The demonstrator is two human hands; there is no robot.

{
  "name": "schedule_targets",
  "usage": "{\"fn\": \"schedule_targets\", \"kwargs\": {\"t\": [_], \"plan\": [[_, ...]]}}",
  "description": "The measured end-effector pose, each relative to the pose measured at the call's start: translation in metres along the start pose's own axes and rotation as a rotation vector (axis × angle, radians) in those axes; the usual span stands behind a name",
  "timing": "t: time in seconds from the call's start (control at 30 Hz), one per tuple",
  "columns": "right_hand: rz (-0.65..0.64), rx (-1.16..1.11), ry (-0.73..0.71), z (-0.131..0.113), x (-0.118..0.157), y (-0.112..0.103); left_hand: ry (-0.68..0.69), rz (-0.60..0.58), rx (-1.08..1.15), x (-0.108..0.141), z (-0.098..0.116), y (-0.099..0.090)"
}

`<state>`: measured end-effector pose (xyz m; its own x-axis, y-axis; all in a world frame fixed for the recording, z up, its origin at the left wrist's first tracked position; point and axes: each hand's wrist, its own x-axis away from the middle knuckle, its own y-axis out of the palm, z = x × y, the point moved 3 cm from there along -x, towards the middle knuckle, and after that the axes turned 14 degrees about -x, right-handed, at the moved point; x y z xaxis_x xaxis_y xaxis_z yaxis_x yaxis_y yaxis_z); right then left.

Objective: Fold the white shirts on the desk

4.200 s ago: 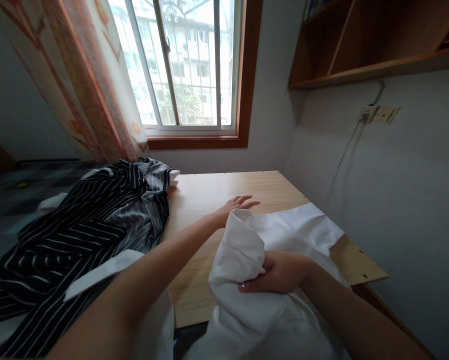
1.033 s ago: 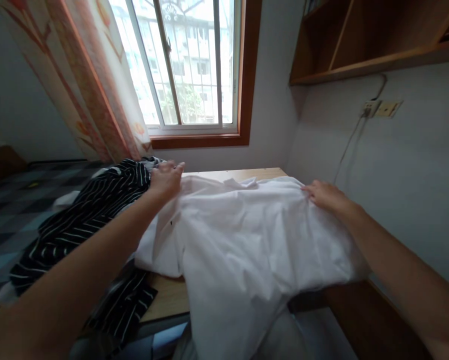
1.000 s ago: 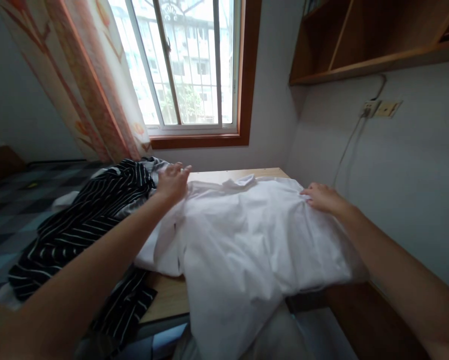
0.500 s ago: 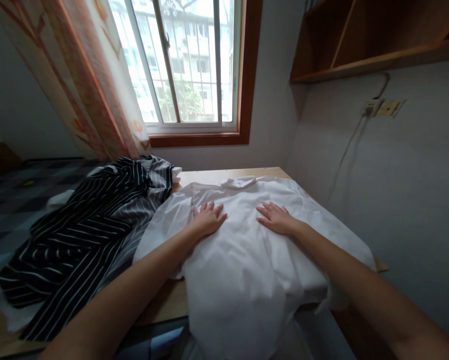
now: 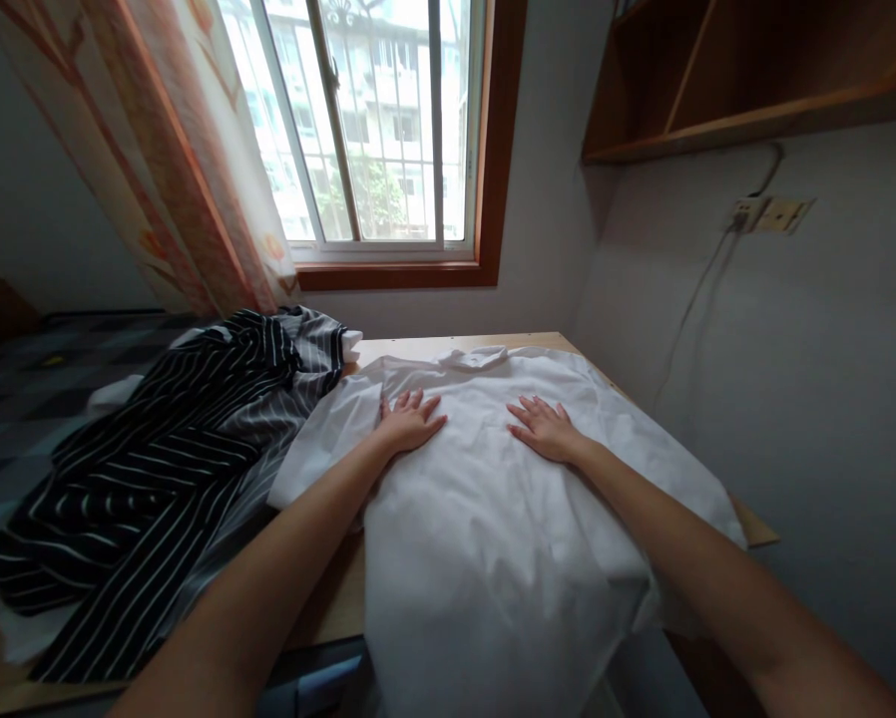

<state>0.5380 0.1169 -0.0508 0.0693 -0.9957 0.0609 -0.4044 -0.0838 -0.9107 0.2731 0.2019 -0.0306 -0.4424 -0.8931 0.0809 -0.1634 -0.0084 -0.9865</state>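
Observation:
A white shirt [image 5: 485, 509] lies spread over a wooden table, its collar at the far side and its lower part hanging over the near edge. My left hand [image 5: 409, 422] rests flat on the left part of the shirt, fingers spread. On the right part, my right hand [image 5: 544, 429] lies palm down with its fingers apart. Both hands touch the cloth and grip nothing. Soft creases run through the fabric between and below them.
Left of the shirt lies a heap of black clothing with white stripes [image 5: 141, 479]. A checked bed cover [image 5: 14, 399] extends beyond it. The wooden table [image 5: 523, 344] reaches the wall under a window [image 5: 373, 130]. A shelf [image 5: 754, 110] and a socket [image 5: 773, 213] are at right.
Both hands have shifted slightly toward the far left across the shirt. The lower front of the shirt looks smoother and more spread out.

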Motion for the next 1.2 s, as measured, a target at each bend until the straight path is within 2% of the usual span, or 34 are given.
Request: {"fn": "schedule_targets", "kwargs": {"t": [0.3,0.5,0.7,0.83,1.03,1.2], "plan": [[0.006,0.010,0.038,0.000,-0.014,0.001,-0.005,0.029,-0.020,-0.017,-0.006,0.002],[0.108,0.010,0.023,-0.012,-0.024,-0.009,0.015,0.081,-0.012,-0.010,-0.005,0.003],[0.254,0.055,-0.013,-0.043,-0.072,-0.010,0.022,0.083,-0.001,-0.004,-0.003,0.003],[0.228,0.019,0.024,-0.056,-0.109,-0.005,0.030,0.086,0.000,-0.003,-0.003,0.003],[0.180,-0.044,0.082,-0.057,-0.157,-0.012,0.024,0.086,0.011,-0.003,-0.003,0.005],[0.248,-0.049,0.056,-0.064,-0.183,-0.022,0.016,0.069,0.005,-0.002,-0.002,0.006]]}}
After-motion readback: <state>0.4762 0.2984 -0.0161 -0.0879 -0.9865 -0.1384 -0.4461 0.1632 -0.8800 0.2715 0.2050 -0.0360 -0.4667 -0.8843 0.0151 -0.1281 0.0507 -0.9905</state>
